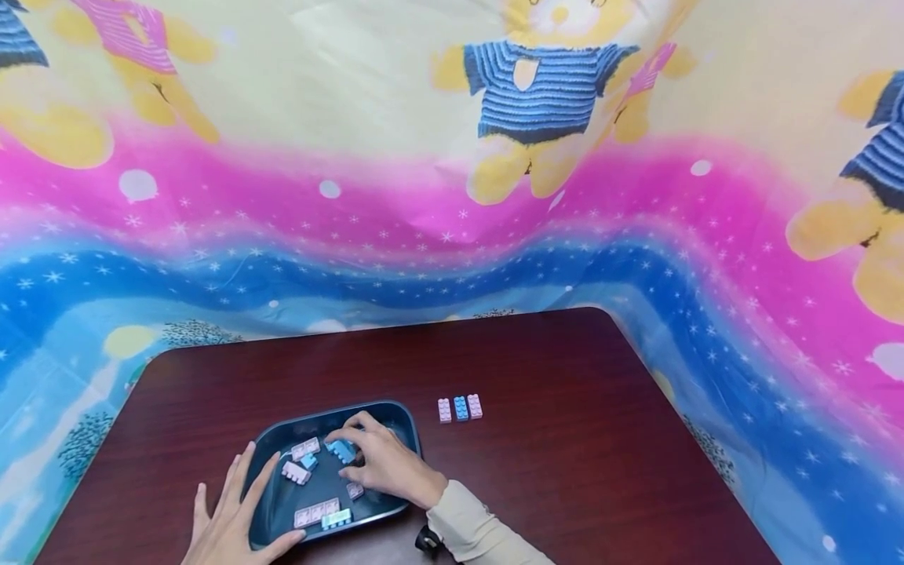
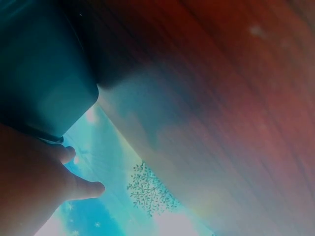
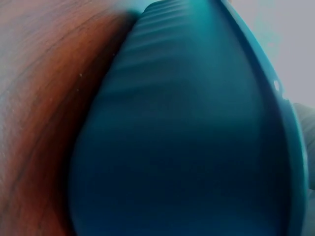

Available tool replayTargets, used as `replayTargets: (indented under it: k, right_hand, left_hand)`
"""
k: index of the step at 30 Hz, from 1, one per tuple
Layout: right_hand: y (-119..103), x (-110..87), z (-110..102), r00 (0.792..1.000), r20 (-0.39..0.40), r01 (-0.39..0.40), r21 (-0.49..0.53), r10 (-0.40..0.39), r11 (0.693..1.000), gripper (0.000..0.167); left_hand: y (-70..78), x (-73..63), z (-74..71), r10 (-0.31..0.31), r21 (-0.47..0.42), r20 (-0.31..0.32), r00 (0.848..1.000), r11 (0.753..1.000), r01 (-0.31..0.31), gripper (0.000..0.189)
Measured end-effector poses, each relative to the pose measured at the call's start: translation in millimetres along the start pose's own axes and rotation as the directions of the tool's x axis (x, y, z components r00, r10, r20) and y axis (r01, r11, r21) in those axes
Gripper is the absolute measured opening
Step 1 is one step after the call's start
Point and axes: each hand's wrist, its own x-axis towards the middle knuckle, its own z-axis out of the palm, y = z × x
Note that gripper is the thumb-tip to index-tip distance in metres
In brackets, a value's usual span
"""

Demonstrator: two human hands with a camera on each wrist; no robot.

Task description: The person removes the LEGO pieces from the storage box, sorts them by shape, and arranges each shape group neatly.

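In the head view, a dark teal tray [image 1: 282,424] stands on the table with several toy building bricks in it. My right hand [image 1: 388,464] reaches in over its right side, fingers bent, and pinches a blue building brick [image 1: 342,450]. My left hand [image 1: 229,514] lies along the tray's left side with fingers spread, its thumb at the near rim. Around the tray floor lie a pink brick [image 1: 296,472], a small blue brick [image 1: 308,461], a row of pink bricks [image 1: 312,514] and a light blue brick [image 1: 337,519]. The left wrist view shows the tray's outer wall [image 2: 44,64].
Right of the tray, a blue brick [image 1: 461,408] stands between two pink ones [image 1: 444,410] in a row on the brown table [image 1: 565,439]. A curtain printed with bears [image 1: 395,235] hangs behind the table. The tray's side [image 3: 187,123] fills the right wrist view.
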Motion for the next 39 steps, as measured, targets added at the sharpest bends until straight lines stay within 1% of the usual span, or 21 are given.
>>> replayTargets:
  k: [3,7,10,13,17,19,22,26,30,34,37,39]
  right_hand:
    - [0,0.7,-2,1.000,-0.002,-0.015,0.015,0.015,1.000,0.046]
    - [-1,1.8,-4,0.999,-0.013,-0.038,0.025,0.038,0.999,0.040]
    - [-2,1.3,-7,0.999,-0.020,-0.043,0.013,0.044,0.999,0.040]
    - [-2,-0.1,-10,0.999,-0.050,-0.016,-0.051,0.014,0.999,0.039]
    - [0,-2.7,-16,0.995,-0.097,0.018,-0.144,-0.032,0.989,0.040]
    - [1,-4.3,-18,0.995,-0.092,0.017,-0.157,-0.031,0.987,0.042]
    - [2,-6.4,-21,0.998,-0.063,0.013,-0.172,-0.024,0.985,0.044]
    - [5,-7.5,-21,0.998,-0.054,0.032,-0.213,-0.045,0.977,0.040]
    - [8,-6.8,-22,0.994,-0.085,0.052,-0.205,-0.071,0.977,0.038]
    - [10,-7.5,-27,0.992,-0.115,0.030,-0.141,-0.046,0.990,0.036]
    - [11,-10.3,-33,0.992,-0.129,0.001,-0.083,-0.012,0.997,0.034]
    - [13,-12.8,-37,0.992,-0.126,-0.004,-0.053,-0.003,0.999,0.036]
  left_hand:
    - [0.5,0.4,-0.9,-0.009,0.000,0.008,1.000,1.000,0.009,0.116]
    - [0.5,0.9,-1.1,-0.017,0.012,0.013,1.000,1.000,0.017,0.115]
    - [0.8,1.6,-1.2,-0.021,0.012,0.021,1.000,1.000,0.021,0.114]
    - [1.1,2.2,-1.5,-0.025,0.004,0.029,0.999,1.000,0.025,0.114]
    - [1.6,2.3,-1.7,-0.027,-0.005,0.032,0.999,1.000,0.027,0.113]
    - [1.7,2.1,-1.6,-0.027,-0.006,0.032,0.999,1.000,0.027,0.113]
    - [1.4,1.5,-1.4,-0.025,-0.008,0.028,0.999,1.000,0.025,0.114]
    - [0.4,0.9,0.0,-0.018,-0.003,0.013,1.000,1.000,0.018,0.115]
    - [0.1,0.4,1.6,-0.008,-0.003,-0.006,1.000,1.000,0.008,0.116]
    - [0.1,0.2,2.7,-0.007,-0.007,-0.009,1.000,1.000,0.006,0.117]
    - [-0.4,0.3,3.0,-0.003,-0.006,-0.019,1.000,1.000,0.003,0.117]
    - [-1.0,0.4,3.1,-0.002,-0.006,-0.025,1.000,1.000,0.002,0.117]
